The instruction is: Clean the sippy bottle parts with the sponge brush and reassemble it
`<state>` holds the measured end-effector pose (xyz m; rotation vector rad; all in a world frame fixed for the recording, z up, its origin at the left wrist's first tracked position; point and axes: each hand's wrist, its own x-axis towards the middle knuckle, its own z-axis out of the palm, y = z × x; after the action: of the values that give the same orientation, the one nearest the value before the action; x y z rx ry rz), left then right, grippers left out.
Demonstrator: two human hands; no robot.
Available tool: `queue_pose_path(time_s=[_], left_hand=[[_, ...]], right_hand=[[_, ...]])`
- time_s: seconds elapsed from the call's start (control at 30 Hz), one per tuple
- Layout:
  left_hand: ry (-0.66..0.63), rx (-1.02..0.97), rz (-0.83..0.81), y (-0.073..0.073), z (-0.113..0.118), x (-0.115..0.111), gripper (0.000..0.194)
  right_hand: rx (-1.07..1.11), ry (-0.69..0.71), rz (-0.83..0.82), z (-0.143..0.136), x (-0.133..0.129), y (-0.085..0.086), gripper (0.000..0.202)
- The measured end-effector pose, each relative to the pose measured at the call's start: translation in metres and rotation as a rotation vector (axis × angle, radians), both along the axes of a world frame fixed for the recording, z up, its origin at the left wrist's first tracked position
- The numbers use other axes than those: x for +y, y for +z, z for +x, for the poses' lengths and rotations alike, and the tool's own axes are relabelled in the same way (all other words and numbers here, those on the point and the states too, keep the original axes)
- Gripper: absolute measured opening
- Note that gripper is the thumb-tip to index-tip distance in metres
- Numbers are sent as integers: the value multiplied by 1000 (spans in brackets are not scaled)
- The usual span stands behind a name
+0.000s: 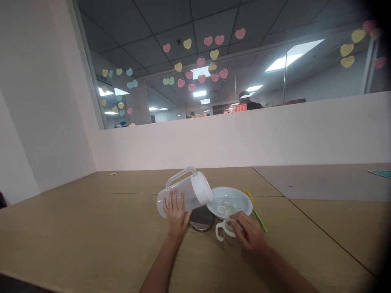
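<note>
A translucent pitcher (185, 194) with a white lid and a looped handle is tilted far over, its lid end toward the right. My left hand (176, 213) lies against its near side, fingers wrapped on the body. My right hand (252, 232) is at the rim of a small clear jug (229, 237) with a white handle, its fingers closed there. Behind the jug sits a pale blue plate (241, 201) bearing a small clear piece. Between the pitcher and jug lies a round dark metal disc (201, 219).
A green and yellow stick (259, 219) lies right of the plate on the wooden table (91, 228). A small flat piece (112, 174) is at the back left, a teal item (380, 173) at the far right. Behind the window is a person (252, 105).
</note>
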<state>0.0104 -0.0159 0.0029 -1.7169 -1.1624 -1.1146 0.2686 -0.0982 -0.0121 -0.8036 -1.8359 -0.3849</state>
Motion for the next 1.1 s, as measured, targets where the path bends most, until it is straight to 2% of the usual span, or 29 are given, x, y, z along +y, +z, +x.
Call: queue_pose_path(time_s=[0.13,0.23,0.4,0.5,0.7,1.1], left_hand=[[-14,16,-14,-1,1,-1,57],[-38,10,1,-2,0,1,61],[-165,-211,28,1,1,3,91],[-266,-305,23,6,0,-1,102],[-362,-57,137,9,-1,-8,97],[-391,121,149,7,2,-10,91]], right_hand=[[-3,-7,-10,1,0,-1,16],[-4,-2,-25,1,0,-2,16],[5,11,-46,1,0,-3,16],[22,17,-54,1,0,-4,16],[17,39,-101,3,0,-5,21],[5,18,-95,2,-3,-2,19]])
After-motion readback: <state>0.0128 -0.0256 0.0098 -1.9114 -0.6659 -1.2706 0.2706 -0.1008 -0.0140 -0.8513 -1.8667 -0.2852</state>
